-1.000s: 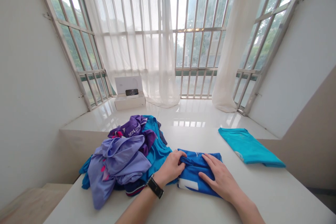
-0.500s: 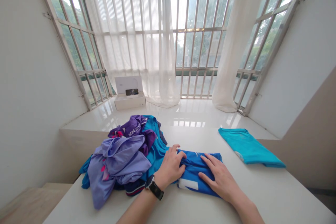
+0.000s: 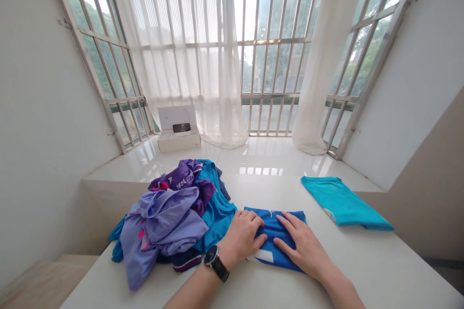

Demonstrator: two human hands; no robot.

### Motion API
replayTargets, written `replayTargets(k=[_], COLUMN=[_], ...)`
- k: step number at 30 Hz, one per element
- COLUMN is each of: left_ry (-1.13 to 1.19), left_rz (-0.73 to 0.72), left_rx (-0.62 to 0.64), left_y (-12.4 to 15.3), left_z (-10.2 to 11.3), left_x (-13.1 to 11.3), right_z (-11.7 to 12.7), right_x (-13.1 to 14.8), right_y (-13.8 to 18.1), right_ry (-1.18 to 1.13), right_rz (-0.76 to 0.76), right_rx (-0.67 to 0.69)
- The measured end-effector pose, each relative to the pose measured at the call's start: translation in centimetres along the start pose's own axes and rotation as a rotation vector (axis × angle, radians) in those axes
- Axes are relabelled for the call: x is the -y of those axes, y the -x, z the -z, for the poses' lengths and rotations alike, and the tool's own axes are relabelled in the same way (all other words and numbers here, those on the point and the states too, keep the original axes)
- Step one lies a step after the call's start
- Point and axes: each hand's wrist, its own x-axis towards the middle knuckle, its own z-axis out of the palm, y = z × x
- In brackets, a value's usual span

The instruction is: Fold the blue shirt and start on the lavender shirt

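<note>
A blue garment [image 3: 270,224] with a white patch lies folded into a flat rectangle on the white table [image 3: 268,287]. My left hand [image 3: 242,235], with a black watch on its wrist, rests on the garment's left part, fingers bent and thumb apart. On the right part my right hand [image 3: 300,239] lies with its fingers spread. Immediately left of my left hand is a heap of loose clothes: a lavender garment [image 3: 163,219] in front, a purple garment [image 3: 184,174] with printing behind it, and a teal garment [image 3: 217,217] at its right side.
A folded turquoise garment [image 3: 344,205] lies at the table's right. Behind the table, a white box [image 3: 179,141] with a dark phone-like device [image 3: 181,128] stands on the sill [image 3: 268,154]. White curtains [image 3: 224,82] hang before barred windows.
My left hand has moved slightly right and down across the blue garment, uncovering its upper left corner. My right hand has stayed in place.
</note>
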Motion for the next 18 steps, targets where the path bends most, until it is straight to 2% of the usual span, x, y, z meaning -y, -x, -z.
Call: replayTargets(k=[6, 12, 16, 18], left_ry=[-0.046, -0.116, -0.235, -0.226], left_rz=[0.013, 0.049, 0.029, -0.010], left_rx=[0.025, 0.075, 0.117, 0.087], left_y=[-0.1, -0.4, -0.2, 0.3], left_z=[0.1, 1.0, 0.7, -0.2], left_x=[0.0, 0.1, -1.6, -3.1], right_z=[0.1, 0.4, 0.3, 0.0], right_x=[0.2, 1.1, 2.0, 2.4], right_y=[0.0, 0.2, 0.9, 1.5], right_ry=[0.059, 0.130, 0.148, 0.150], right_rz=[-0.009, -0.021, -0.020, -0.025], right_rx=[0.087, 0.146, 0.138, 0.121])
